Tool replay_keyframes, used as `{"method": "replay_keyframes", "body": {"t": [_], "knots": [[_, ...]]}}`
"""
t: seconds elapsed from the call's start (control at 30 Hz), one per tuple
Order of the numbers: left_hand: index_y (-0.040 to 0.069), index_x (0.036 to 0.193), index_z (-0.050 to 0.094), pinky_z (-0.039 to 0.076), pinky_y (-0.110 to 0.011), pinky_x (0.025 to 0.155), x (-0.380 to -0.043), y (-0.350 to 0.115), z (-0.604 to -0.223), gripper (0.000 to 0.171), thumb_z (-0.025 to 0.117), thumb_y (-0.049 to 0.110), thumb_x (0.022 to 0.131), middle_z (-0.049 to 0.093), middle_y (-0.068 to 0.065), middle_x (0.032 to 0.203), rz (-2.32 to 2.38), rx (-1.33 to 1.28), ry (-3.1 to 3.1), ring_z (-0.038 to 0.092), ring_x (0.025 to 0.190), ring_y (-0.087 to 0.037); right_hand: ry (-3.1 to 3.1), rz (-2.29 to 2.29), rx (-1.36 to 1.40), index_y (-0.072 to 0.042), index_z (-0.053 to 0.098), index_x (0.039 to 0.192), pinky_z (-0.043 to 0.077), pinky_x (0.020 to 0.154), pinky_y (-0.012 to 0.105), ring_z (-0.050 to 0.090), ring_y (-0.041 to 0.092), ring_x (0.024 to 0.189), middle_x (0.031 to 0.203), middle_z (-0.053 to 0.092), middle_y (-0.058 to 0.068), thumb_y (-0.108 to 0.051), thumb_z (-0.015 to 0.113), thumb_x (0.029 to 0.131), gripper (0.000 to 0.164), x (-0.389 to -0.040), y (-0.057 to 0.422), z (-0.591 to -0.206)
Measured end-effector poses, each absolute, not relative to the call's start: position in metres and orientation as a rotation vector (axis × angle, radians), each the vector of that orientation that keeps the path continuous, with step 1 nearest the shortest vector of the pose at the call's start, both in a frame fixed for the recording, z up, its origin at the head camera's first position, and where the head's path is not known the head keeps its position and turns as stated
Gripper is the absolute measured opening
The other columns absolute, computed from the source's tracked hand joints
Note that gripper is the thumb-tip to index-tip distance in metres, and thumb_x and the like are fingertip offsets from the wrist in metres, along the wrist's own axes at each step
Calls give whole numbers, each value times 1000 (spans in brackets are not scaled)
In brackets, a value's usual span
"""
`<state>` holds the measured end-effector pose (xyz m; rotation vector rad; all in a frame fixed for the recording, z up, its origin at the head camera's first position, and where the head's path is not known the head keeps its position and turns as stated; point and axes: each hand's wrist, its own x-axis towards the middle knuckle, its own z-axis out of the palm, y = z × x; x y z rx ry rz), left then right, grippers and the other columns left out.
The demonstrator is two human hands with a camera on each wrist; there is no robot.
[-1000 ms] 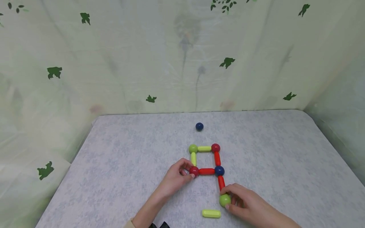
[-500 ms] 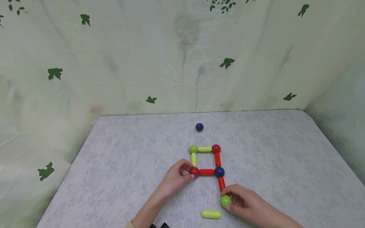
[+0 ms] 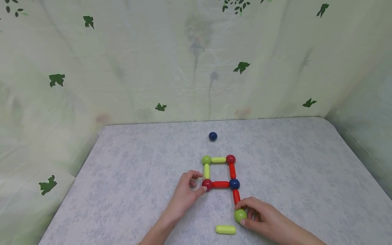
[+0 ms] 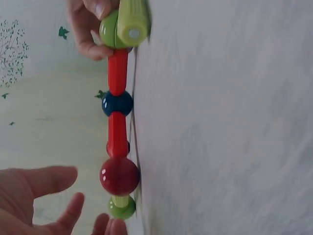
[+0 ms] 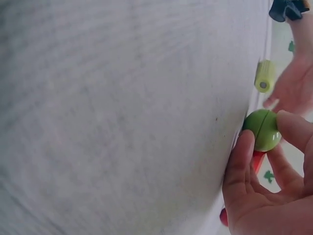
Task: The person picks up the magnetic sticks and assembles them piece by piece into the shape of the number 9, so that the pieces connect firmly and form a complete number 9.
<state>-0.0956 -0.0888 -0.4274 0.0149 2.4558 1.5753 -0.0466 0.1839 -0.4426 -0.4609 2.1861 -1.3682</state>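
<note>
A square of rods and balls lies on the table. Its corners are a red ball (image 3: 207, 185), a blue ball (image 3: 234, 184), a second red ball (image 3: 231, 159) and a green ball (image 3: 206, 160). From the blue corner a red rod (image 3: 236, 196) runs toward the near side, ending at another green ball (image 3: 240, 215). That end ball is pinched between thumb and fingers of my right hand (image 3: 266, 217). Beside the near-left red ball is my left hand (image 3: 185, 195), its fingers spread; the left wrist view (image 4: 120, 176) shows a gap between them.
One loose yellow-green rod (image 3: 225, 229) lies close to the near green ball, on its left. Beyond the square sits a single dark blue ball (image 3: 212, 136). A pale patterned curtain (image 3: 131, 68) hangs behind the table's far edge.
My left hand has let go of the near-left red ball, its fingers parting and drawing slightly left. My right hand keeps its pinch on the near green ball.
</note>
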Motion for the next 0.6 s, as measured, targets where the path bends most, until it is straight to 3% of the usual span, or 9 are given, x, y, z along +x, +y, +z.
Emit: {"method": "replay_keyframes", "body": {"t": [0.2, 0.4, 0.6], "knots": [[18, 100, 68, 45, -30, 76, -71, -85, -420, 9, 70, 21, 92, 59, 5, 102, 1586, 174, 2425, 54, 95, -19, 2221, -1361, -490, -24, 61, 119, 47, 62, 25, 56, 14, 77, 93, 58, -1, -30, 69, 93, 28, -45, 184, -441], [22, 101, 70, 45, -25, 70, -55, -78, -423, 18, 77, 23, 85, 61, 9, 93, 1359, 427, 2266, 53, 83, -11, 2238, -1335, -491, -27, 61, 119, 47, 63, 25, 56, 14, 78, 94, 58, -2, -33, 69, 92, 29, -46, 185, -440], [22, 98, 70, 43, -21, 71, -49, -70, -434, 23, 82, 21, 79, 49, 16, 88, 969, 648, 2334, 45, 80, -2, 2239, -1334, -486, -26, 61, 119, 47, 64, 25, 56, 15, 78, 96, 58, -1, -33, 70, 92, 29, -46, 183, -441]]}}
